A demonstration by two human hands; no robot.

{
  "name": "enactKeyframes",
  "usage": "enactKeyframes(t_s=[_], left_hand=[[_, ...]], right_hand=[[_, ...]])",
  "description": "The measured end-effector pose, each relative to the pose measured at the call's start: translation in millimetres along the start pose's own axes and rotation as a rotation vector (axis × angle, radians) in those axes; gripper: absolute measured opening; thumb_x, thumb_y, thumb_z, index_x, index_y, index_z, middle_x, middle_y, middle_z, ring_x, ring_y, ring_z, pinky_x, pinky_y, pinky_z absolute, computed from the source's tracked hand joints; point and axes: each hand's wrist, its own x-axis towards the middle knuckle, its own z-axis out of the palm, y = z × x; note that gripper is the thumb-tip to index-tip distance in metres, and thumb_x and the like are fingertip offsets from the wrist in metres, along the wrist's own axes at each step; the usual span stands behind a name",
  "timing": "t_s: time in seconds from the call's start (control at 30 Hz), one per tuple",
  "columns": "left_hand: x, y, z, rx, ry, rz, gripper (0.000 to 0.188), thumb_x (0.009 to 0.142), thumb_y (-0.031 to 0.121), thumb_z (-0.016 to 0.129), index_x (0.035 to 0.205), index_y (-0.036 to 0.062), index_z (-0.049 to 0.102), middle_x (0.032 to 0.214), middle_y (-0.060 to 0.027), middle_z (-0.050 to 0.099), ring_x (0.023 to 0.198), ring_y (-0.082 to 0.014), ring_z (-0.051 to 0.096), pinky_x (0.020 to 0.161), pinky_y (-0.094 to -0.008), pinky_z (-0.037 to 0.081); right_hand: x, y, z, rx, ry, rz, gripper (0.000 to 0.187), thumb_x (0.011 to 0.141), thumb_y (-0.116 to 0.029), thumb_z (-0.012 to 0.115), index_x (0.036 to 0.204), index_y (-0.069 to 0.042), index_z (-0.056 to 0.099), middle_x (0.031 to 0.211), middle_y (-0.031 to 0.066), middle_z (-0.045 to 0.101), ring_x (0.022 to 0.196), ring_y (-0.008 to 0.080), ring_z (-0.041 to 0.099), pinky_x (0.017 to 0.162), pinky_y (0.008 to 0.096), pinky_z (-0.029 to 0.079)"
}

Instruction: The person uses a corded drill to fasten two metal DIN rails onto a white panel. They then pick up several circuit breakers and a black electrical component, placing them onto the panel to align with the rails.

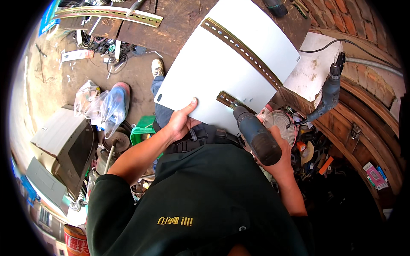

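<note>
A white metal panel (188, 72) lies tilted in front of my waist, its far part resting on the wooden bench. My left hand (182, 122) grips its near edge, thumb on top and fingers hidden beneath. My right hand (280, 152) is wrapped around a dark cordless drill (258, 135), most of its handle hidden. The drill's front end is at a short slotted metal rail (228, 99) on the panel's near right part; its tip is hidden behind the drill body. A longer slotted rail (241, 49) runs across the panel farther out.
Another slotted rail (109, 14) lies on the bench (145, 37) at the far left. A second, corded drill (329, 91) hangs at the right beside a white board (309, 64). A round fan grille (281, 127) sits below my right hand; plastic bags (114, 106) and a grey cabinet (64, 141) stand left.
</note>
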Motion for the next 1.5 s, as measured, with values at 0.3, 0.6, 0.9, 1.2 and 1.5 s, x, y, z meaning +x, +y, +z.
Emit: enactKeyframes(t_s=[0.3,0.6,0.9,1.2,1.5], left_hand=[[3.0,-1.3,-1.6,-0.012,0.000,-0.015,0.062,0.098,0.041,0.066,0.141,0.0013,0.047,0.133,-0.0153,0.062,0.118,-0.0262,0.064,0.102,-0.0417,0.054],[2.9,-0.9,-0.8,-0.039,0.028,-0.024,0.058,0.097,0.038,0.069,0.137,0.0000,0.051,0.127,-0.0139,0.065,0.113,-0.0239,0.067,0.096,-0.0389,0.057],[3.7,-1.8,-2.7,-0.018,0.007,-0.013,0.061,0.097,0.041,0.067,0.140,0.0018,0.048,0.132,-0.0143,0.062,0.119,-0.0255,0.064,0.102,-0.0421,0.054],[5.1,-4.5,-3.3,-0.026,-0.001,-0.008,0.058,0.098,0.041,0.066,0.139,0.0019,0.050,0.131,-0.0136,0.063,0.116,-0.0238,0.065,0.100,-0.0408,0.054],[1.9,0.4,-1.2,0.006,-0.001,-0.031,0.063,0.097,0.045,0.066,0.140,0.0016,0.051,0.132,-0.0124,0.063,0.120,-0.0227,0.062,0.101,-0.0388,0.052]], right_hand=[[-0.4,1.8,3.1,0.005,0.023,-0.010,0.046,0.072,-0.015,0.082,0.103,-0.007,0.049,0.082,0.0184,0.066,0.081,0.0450,0.067,0.066,0.0452,0.052],[5.1,-5.4,-2.4,0.004,-0.002,-0.015,0.042,0.075,-0.019,0.082,0.100,-0.007,0.051,0.079,0.0185,0.068,0.078,0.0437,0.068,0.065,0.0454,0.052],[10.2,-16.6,-4.7,-0.046,-0.037,-0.020,0.039,0.077,-0.026,0.078,0.102,-0.010,0.051,0.082,0.0175,0.066,0.084,0.0431,0.065,0.066,0.0500,0.047],[16.3,-20.9,-6.6,-0.045,-0.036,-0.040,0.040,0.078,-0.022,0.080,0.103,-0.008,0.053,0.078,0.0199,0.066,0.080,0.0456,0.066,0.065,0.0458,0.051],[13.5,-12.9,-2.7,-0.054,0.024,-0.039,0.038,0.076,-0.021,0.081,0.101,-0.006,0.056,0.081,0.0193,0.067,0.079,0.0437,0.067,0.065,0.0441,0.051]])
